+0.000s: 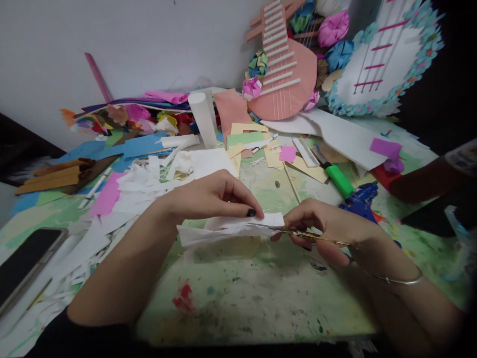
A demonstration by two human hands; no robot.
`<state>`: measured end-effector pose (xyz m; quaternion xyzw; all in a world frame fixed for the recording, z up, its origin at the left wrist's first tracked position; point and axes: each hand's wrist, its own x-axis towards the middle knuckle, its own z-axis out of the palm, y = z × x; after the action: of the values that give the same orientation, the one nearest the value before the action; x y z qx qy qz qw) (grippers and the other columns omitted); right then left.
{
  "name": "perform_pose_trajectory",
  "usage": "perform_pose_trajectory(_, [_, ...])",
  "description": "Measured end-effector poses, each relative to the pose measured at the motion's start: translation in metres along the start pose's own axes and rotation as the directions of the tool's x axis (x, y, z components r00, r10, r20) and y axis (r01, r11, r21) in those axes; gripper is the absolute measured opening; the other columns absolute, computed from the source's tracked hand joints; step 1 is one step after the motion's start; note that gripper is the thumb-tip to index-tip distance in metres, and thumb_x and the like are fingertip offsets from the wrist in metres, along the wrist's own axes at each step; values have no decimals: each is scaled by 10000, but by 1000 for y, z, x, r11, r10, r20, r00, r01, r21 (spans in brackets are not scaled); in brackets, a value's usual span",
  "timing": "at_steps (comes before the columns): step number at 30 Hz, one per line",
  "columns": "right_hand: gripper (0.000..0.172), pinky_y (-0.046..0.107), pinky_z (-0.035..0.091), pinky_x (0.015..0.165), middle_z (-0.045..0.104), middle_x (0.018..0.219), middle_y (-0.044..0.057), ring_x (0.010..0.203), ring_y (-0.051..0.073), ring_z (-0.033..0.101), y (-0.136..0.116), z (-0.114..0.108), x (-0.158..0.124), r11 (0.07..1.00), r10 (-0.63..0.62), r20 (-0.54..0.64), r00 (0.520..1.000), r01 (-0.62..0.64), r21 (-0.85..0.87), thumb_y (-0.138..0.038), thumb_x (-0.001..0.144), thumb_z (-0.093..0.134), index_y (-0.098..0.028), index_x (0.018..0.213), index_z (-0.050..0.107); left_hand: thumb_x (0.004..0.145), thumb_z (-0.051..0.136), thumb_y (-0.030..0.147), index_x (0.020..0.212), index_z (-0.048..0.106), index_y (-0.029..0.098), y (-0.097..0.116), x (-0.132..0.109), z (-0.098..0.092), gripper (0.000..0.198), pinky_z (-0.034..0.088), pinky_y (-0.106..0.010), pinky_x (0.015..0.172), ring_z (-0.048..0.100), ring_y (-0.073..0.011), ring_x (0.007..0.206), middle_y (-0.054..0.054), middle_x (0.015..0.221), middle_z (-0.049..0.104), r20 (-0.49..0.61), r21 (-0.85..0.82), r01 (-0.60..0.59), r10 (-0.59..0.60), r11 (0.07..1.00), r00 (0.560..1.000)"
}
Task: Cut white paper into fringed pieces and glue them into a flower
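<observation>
A white paper strip (208,234) is pinched in my left hand (227,199), its fingers closed over the top edge. Folds or layers show along the strip, with its loose end drooping to the left. My right hand (316,226) is closed around gold-coloured scissors (307,233), and their blades point left onto the paper. Both hands are just above the paint-stained table (238,298). Part of the scissor handles is hidden by my right fingers.
White paper scraps (137,179) and a phone (32,263) lie on the left. A green-handled knife (339,180) is at the right, near a dark bottle (421,184). At the back stand a pink paper guitar (305,74), a white guitar shape (395,59) and a white paper roll (203,119).
</observation>
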<state>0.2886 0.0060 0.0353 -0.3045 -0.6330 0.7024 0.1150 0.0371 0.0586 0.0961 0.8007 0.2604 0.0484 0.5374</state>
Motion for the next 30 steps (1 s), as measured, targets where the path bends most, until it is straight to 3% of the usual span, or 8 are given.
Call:
perform_pose_trajectory(9, [365, 198, 267, 440, 517, 553, -52, 485, 58, 392, -3, 2, 2, 999, 39, -33, 999, -39, 2, -332, 662, 743, -125, 958, 688, 854, 527, 214, 929, 729, 158, -3, 1, -1, 223, 408, -177, 567, 580, -103, 685, -44, 824, 713, -10, 49, 7, -7, 999, 1000])
perform_pose_trajectory(16, [231, 201, 250, 434, 497, 536, -55, 477, 53, 378, 0, 3, 2, 999, 31, -63, 998, -32, -17, -304, 731, 696, -131, 883, 692, 863, 514, 230, 945, 728, 170, -4, 1, -1, 237, 405, -183, 574, 575, -108, 696, -49, 846, 709, -6, 62, 14, -14, 998, 1000])
perform_pose_trajectory(24, [406, 211, 258, 426, 502, 515, -51, 465, 63, 402, -3, 3, 3, 1000, 16, -28, 999, -16, 13, -437, 663, 755, -125, 915, 687, 867, 503, 220, 947, 723, 160, -4, 1, -1, 242, 397, -179, 573, 554, -93, 668, -42, 834, 704, 1, 51, 12, -12, 999, 1000])
perform_pose_trajectory(30, [394, 204, 243, 416, 520, 511, -48, 451, 54, 396, -3, 3, 3, 997, 36, -27, 999, -34, 69, -403, 645, 776, -122, 909, 691, 856, 524, 209, 942, 728, 168, -3, 2, -1, 226, 399, -180, 568, 558, -93, 666, -35, 825, 708, 0, 60, 5, -5, 998, 1000])
